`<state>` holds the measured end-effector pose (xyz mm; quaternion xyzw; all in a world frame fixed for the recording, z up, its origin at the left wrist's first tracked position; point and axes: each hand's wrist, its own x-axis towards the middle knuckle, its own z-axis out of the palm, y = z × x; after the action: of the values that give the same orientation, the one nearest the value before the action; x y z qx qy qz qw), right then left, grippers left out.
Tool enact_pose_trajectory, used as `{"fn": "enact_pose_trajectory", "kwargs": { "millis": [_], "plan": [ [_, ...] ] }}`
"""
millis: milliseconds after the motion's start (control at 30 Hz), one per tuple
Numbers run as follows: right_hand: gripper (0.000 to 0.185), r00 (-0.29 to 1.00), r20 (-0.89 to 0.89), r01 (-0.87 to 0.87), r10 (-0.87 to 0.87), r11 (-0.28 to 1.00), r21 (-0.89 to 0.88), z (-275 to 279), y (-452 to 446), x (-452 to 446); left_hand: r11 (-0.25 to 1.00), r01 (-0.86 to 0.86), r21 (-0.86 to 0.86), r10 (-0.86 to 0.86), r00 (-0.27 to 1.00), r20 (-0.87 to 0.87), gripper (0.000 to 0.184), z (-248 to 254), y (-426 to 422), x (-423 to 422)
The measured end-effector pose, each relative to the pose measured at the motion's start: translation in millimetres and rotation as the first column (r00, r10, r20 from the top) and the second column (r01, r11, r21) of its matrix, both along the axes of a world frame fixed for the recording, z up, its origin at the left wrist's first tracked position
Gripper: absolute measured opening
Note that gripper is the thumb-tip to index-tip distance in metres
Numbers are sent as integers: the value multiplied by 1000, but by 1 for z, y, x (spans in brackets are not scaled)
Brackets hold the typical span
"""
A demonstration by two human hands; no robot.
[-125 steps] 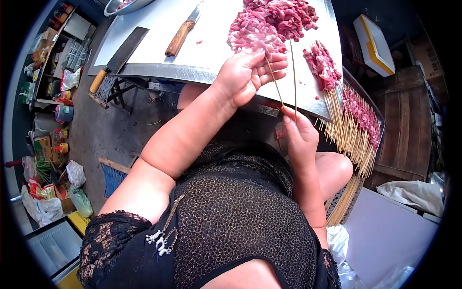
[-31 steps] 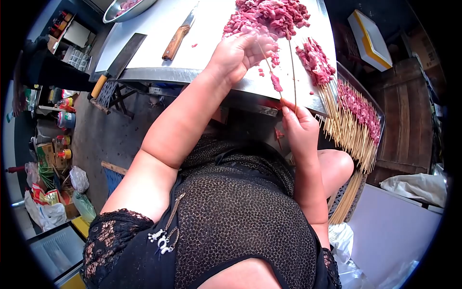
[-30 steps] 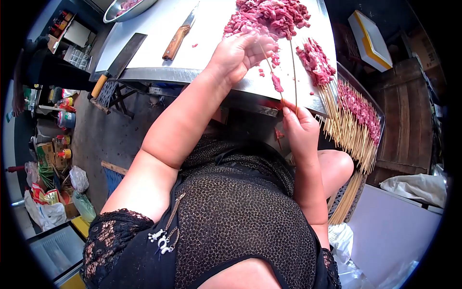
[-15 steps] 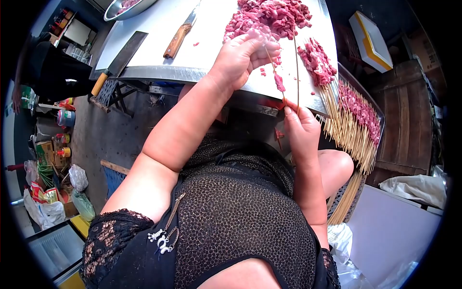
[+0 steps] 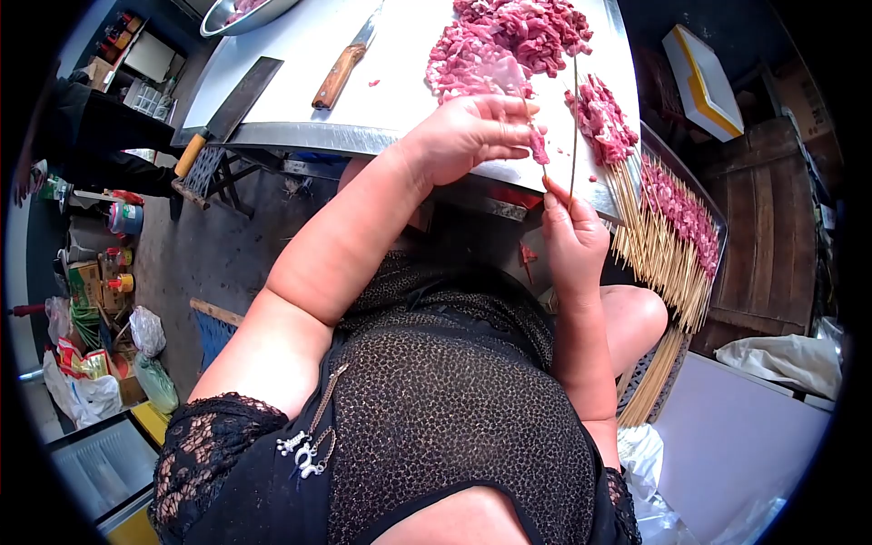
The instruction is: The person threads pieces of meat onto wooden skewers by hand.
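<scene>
My right hand (image 5: 574,238) is closed around the lower ends of two thin sticks. One is a skewer (image 5: 544,171) with a few bits of meat (image 5: 539,145) threaded on it; the other is a bare skewer (image 5: 574,118) standing up beside it. My left hand (image 5: 477,136) has its fingers stretched and apart, their tips at the upper part of the meat-bearing skewer. A pale, pinkish translucent patch (image 5: 504,73) shows just above these fingers; I cannot make out what it is. Behind lies a pile of sliced raw meat (image 5: 531,32).
Finished meat skewers (image 5: 603,127) lie at the table's right corner, more in a tray (image 5: 681,209) beyond. A cleaver (image 5: 238,104), a wooden-handled knife (image 5: 341,77) and a metal bowl (image 5: 222,20) rest on the white table (image 5: 391,100). Someone in dark clothing stands at left (image 5: 100,132).
My left hand has moved down and slightly right along the skewer, and its fingers have straightened. My right hand has shifted slightly right with both skewers.
</scene>
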<state>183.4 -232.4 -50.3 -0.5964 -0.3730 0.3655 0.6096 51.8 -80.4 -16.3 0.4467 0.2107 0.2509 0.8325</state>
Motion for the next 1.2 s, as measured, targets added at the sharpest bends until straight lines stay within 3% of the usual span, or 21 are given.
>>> {"fn": "enact_pose_trajectory", "kwargs": {
  "millis": [133, 200, 367, 433, 500, 567, 633, 667, 700, 767, 867, 1033, 1100, 1200],
  "plan": [
    [23, 995, 95, 21, -22, 1000, 15, 0, -4, 2, 994, -104, 41, 101, 992, 73, 38, 3, -2, 5],
    [23, 993, 114, 17, -18, 1000, 9, -3, -5, 2, 953, -298, 52, 283, 940, 190, 37, 5, 5, 8],
    [22, 997, 73, 15, -15, 1000, 3, -1, -9, 0, 896, -434, 97, 435, 900, 10, 37, 10, 38, -4],
    [22, 997, 77, 29, -28, 999, -20, -2, -10, 4, 744, -586, 320, 616, 788, 12, 37, 4, 58, -14],
    [22, 996, 83, 49, -45, 998, -43, -1, -11, 8, 662, -557, 502, 633, 774, 24, 43, 11, 60, -27],
    [23, 996, 47, 75, -73, 997, -36, 1, -13, 9, 883, -241, 403, 372, 882, -290, 51, 29, 45, -38],
    [23, 992, 109, 64, -63, 998, -5, -3, -13, 9, 971, -40, 238, 136, 904, -405, 58, 38, 20, -28],
    [24, 983, 171, 57, -61, 998, 29, -5, -12, 8, 987, -41, 153, 89, 944, -318, 59, 34, 10, -23],
    [24, 984, 170, 52, -56, 998, 30, -6, -12, 6, 993, -91, 73, 100, 986, -134, 54, 24, 9, -17],
    [25, 958, 283, 19, -48, 995, 103, -7, -13, 2, 975, -223, 21, 221, 973, 72, 41, 17, 7, -9],
    [25, 958, 284, 6, -31, 996, 90, -6, -16, 1, 949, -314, 18, 309, 944, 118, 31, 12, 11, -6],
    [24, 960, 280, 26, -32, 999, 26, 4, -17, -6, 947, -321, -10, 320, 939, 124, 23, 15, -1, -1],
    [24, 991, 129, 38, -35, 999, -20, 5, -16, -11, 940, -340, -16, 339, 930, 144, 22, 14, -7, 4],
    [23, 974, 218, 59, -60, 998, 13, -2, -13, -15, 910, -397, -115, 413, 891, 190, 25, 12, -12, 10]
  ]
}}
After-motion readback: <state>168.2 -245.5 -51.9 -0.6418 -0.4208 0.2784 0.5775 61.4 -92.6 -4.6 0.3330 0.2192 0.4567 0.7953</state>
